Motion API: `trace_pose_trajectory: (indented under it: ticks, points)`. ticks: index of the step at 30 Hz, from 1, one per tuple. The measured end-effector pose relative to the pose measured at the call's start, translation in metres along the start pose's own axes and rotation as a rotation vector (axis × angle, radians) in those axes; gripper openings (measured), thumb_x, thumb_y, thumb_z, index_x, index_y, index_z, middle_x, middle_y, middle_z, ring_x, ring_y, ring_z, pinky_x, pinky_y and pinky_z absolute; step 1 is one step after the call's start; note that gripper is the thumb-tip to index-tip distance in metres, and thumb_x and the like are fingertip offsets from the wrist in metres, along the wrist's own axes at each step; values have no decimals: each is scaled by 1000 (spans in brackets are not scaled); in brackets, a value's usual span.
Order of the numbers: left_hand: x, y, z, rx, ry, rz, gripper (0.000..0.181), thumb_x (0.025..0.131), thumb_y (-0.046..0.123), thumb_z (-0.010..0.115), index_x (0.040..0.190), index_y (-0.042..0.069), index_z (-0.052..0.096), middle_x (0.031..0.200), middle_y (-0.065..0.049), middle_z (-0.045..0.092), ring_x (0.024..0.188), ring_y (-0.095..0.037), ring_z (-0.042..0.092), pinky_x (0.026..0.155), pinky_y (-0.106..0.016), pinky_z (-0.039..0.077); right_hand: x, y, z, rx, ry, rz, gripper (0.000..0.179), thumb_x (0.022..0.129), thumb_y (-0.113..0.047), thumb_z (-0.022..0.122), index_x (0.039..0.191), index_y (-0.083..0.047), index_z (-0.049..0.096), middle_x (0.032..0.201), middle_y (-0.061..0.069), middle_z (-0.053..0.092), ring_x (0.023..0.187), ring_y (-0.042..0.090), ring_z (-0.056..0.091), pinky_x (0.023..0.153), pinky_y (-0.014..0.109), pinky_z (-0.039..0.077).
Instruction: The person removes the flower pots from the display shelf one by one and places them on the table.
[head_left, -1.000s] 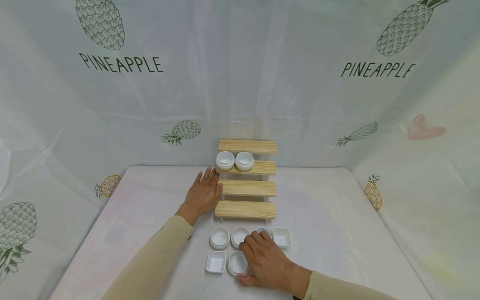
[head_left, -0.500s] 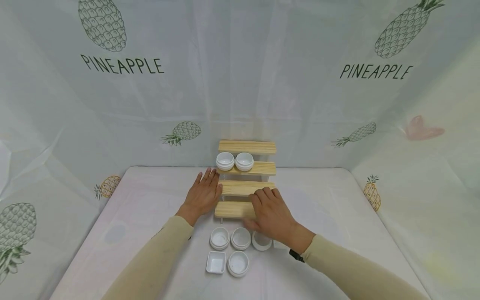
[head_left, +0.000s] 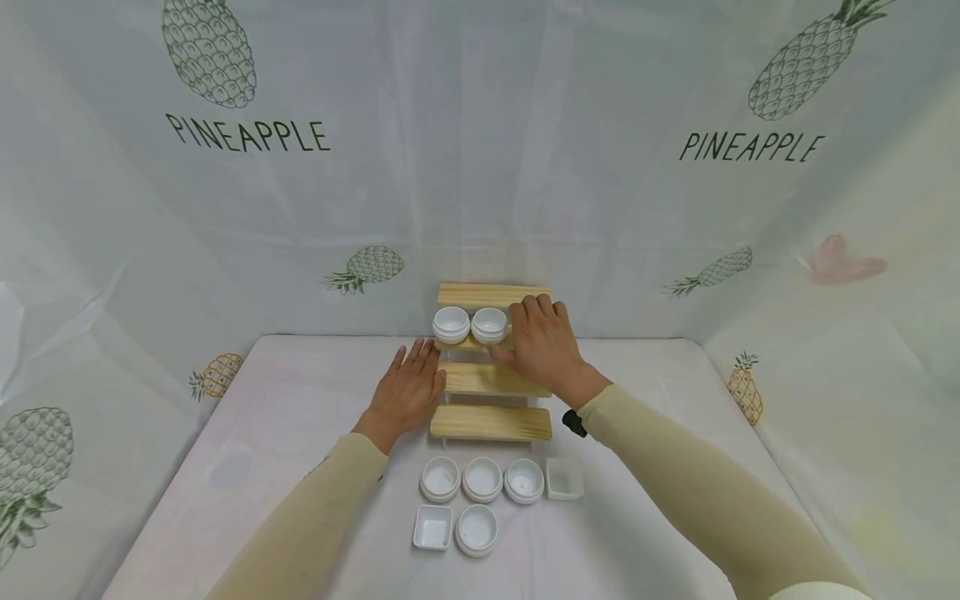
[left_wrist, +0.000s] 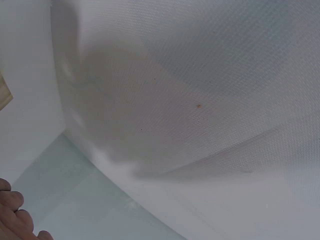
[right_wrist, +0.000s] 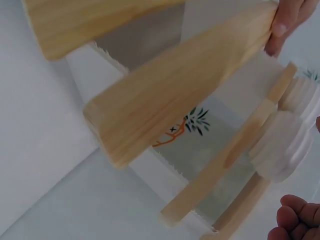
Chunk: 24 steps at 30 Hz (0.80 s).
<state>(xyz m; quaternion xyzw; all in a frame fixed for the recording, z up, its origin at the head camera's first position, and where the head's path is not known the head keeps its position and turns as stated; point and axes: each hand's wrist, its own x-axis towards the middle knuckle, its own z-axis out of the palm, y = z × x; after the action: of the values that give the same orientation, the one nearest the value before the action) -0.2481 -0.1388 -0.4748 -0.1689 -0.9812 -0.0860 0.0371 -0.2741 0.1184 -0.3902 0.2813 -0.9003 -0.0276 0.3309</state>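
A four-tier wooden rack [head_left: 491, 423] stands at the middle of the table's back. On its third tier from the front, two white ribbed round bowls [head_left: 452, 323] sit side by side. My left hand [head_left: 405, 392] rests along the rack's left side with straight fingers; its fingertips touch a board end in the right wrist view. My right hand [head_left: 543, 346] is over the same tier, just right of the bowls. Its fingers [right_wrist: 295, 217] are curled in the right wrist view. Whether anything is inside its grasp is hidden by the back of the hand.
In front of the rack lie several white round bowls [head_left: 482, 479], a square white dish [head_left: 432, 527] at left and a square dish [head_left: 565, 478] at right. A pale cloth printed with pineapples [head_left: 375, 264] hangs behind the table [head_left: 660, 467].
My right hand has risen from the front bowls, past the lower boards, to the third tier beside the two bowls. My left hand has stayed at the rack's left side.
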Motion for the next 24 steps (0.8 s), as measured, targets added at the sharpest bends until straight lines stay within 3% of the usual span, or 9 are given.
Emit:
trace_pose_trajectory:
  ticks: [9,17,24]
  points:
    - [0,0,2,-4,8,-10,65,116,39,20,166,-1,27,174,-16,24,164,-32,15,134,-52,11,19,-2,9,81,-247,132,67,95,-68,64,104,-1,66,105,14,62,102,35,54,83,47,46]
    - [2,-2,4,-3,-1,-18,65,116,41,18,167,1,25,175,-14,22,165,-30,12,135,-51,9,24,-6,19,91,-294,160,70,95,-70,60,105,-1,68,104,14,65,103,34,55,85,48,46]
    - [2,-3,6,0,8,-12,65,116,40,18,167,1,25,175,-14,22,165,-30,12,135,-51,9,22,-7,21,105,-280,174,71,94,-69,63,110,-1,69,107,15,66,103,34,57,85,48,48]
